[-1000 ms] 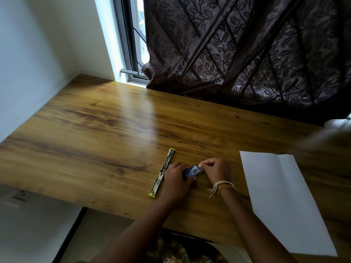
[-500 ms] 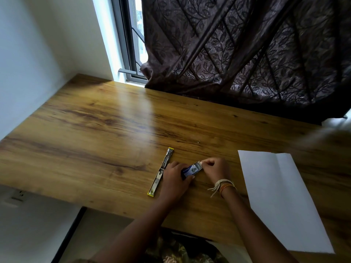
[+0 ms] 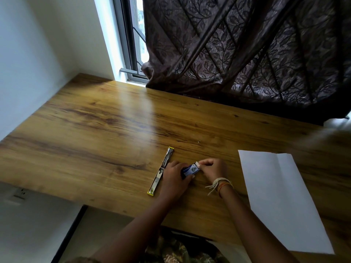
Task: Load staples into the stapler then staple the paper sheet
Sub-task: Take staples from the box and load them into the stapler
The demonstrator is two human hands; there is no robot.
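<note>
A yellow stapler (image 3: 161, 170) lies unfolded flat on the wooden desk (image 3: 95, 133), its metal channel facing up. Just right of it, my left hand (image 3: 175, 178) grips a small blue staple box (image 3: 190, 169) against the desk. My right hand (image 3: 212, 168) pinches the box's white end flap with its fingertips. A white paper sheet (image 3: 279, 198) with a fold crease lies flat to the right of my hands, apart from them.
A dark patterned curtain (image 3: 247, 54) hangs over the desk's far edge, beside a window (image 3: 133, 44). A wall stands on the left. One tiny loose bit (image 3: 198, 141) lies beyond the stapler. The near desk edge runs just below my wrists.
Both hands stay on the staple box; the white end of the box has come out a little toward the right. The stapler and paper have not moved.
</note>
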